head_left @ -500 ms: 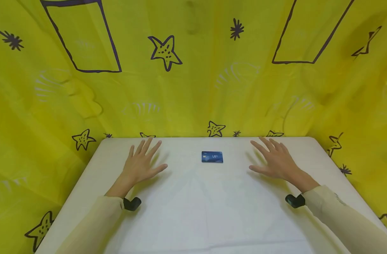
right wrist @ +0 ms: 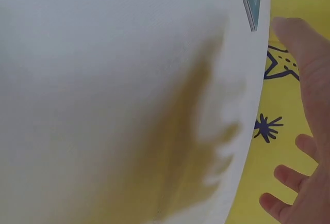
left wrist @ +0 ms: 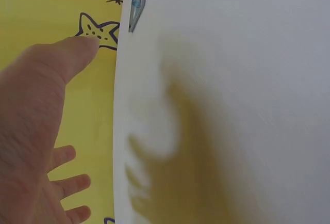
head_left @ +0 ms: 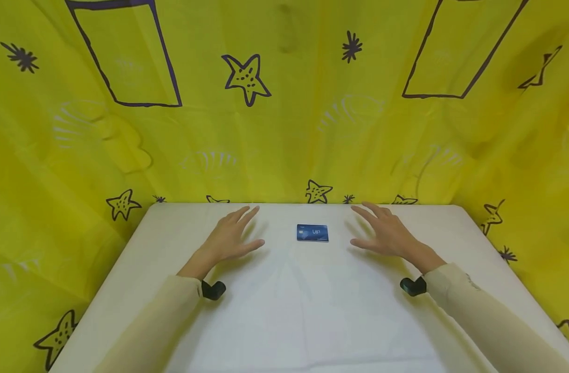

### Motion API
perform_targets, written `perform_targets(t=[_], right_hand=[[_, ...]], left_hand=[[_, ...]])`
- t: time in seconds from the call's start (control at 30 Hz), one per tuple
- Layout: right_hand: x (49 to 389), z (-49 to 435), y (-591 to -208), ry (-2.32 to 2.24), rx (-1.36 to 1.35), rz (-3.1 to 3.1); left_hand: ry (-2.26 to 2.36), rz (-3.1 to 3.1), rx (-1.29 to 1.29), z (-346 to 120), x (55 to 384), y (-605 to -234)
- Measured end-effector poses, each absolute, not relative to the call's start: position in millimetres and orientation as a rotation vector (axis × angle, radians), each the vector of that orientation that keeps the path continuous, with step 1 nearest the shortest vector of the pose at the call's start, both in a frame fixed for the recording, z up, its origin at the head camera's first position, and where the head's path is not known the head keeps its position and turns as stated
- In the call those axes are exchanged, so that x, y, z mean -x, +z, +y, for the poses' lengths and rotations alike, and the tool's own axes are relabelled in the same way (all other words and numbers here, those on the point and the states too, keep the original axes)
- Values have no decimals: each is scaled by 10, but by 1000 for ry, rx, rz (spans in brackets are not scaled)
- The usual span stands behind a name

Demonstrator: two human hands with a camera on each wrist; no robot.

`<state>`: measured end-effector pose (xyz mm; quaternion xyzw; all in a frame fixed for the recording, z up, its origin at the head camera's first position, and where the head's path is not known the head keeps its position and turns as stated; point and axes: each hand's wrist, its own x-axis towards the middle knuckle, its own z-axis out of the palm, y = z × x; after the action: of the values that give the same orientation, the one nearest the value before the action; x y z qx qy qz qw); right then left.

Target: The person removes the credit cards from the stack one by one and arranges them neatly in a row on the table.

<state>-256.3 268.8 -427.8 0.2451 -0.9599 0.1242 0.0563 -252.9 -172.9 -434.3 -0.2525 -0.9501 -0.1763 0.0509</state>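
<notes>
A blue card [head_left: 312,233] marked VIP lies flat near the far side of the white table, between the two hands. It shows edge-on at the top of the left wrist view and, as a small stack of edges [right wrist: 252,4], at the top of the right wrist view. To its left, my left hand [head_left: 230,237] hovers over the table with fingers spread and thumb pointing toward the card. On the other side hovers my right hand [head_left: 388,230], its fingers apart and slightly bent. Neither hand touches the card or holds anything.
The white table [head_left: 284,311] reaches back to a yellow curtain [head_left: 284,129] printed with stars, which also hangs at both sides. A dark wrist device [head_left: 213,290] sits at the left cuff, and another dark device [head_left: 413,286] at the right cuff.
Both hands have moved inward over the table, the left one to the right and the right one to the left, closer to the card. The card has stayed in place.
</notes>
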Motion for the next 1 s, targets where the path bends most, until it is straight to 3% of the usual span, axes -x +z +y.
perform_targets(t=[1.0], right_hand=[[2868, 2070, -4575, 869, -741, -2979]], left_hand=[[-773, -3014, 878, -765, 2993, -4469]])
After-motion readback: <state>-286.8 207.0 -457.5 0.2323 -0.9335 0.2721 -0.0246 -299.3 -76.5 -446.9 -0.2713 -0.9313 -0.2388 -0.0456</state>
